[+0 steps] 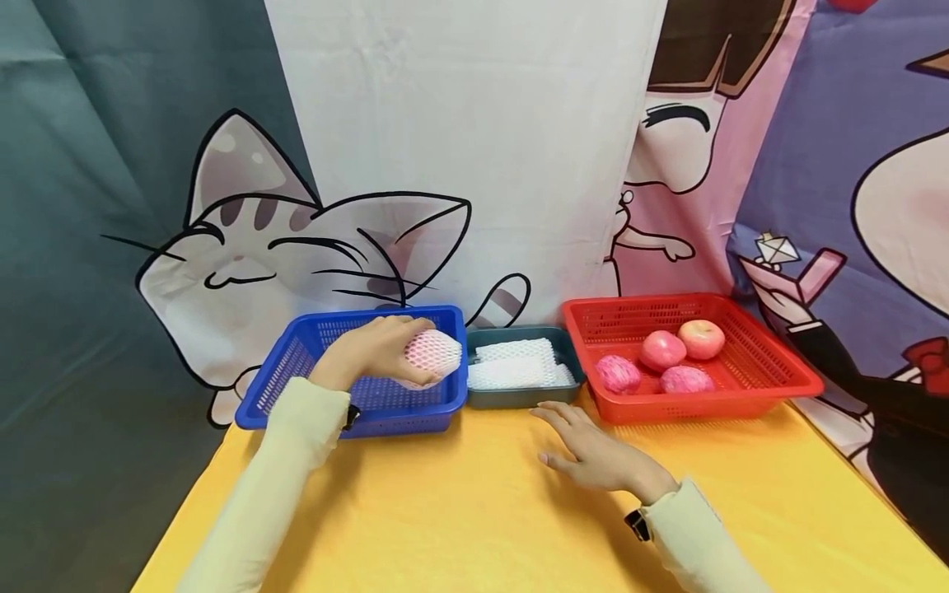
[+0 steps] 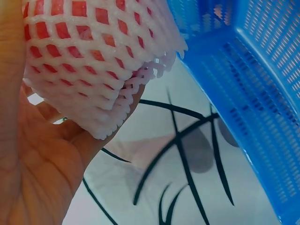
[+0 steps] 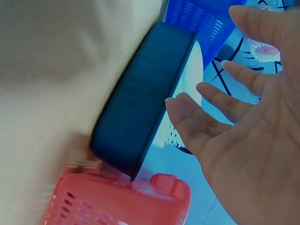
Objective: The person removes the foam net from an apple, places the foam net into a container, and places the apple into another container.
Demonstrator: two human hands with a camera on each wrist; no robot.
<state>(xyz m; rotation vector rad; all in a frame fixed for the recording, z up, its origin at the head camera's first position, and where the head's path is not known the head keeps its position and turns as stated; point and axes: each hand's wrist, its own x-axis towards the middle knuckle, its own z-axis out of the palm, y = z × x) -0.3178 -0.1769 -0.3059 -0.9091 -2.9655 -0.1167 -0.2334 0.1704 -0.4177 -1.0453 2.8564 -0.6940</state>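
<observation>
My left hand (image 1: 378, 350) grips an apple in a white foam net (image 1: 433, 354) over the blue basket (image 1: 296, 403). The left wrist view shows the netted apple (image 2: 89, 51) close up, its red skin showing through the mesh and the net's loose end against the palm. My right hand (image 1: 593, 453) is held over the yellow table in front of the dark green tray (image 1: 519, 399), its fingers spread and holding nothing. White foam nets (image 1: 515, 366) lie in that tray. In the right wrist view the right hand (image 3: 253, 122) appears beside the tray (image 3: 140, 93).
To the right stands a red basket (image 1: 771, 387) with two bare apples (image 1: 700, 338) and two bright pink, streaky round items (image 1: 618, 374). A yellow cloth (image 1: 460, 511) covers the table. Behind the containers hangs a printed cartoon curtain (image 1: 474, 123).
</observation>
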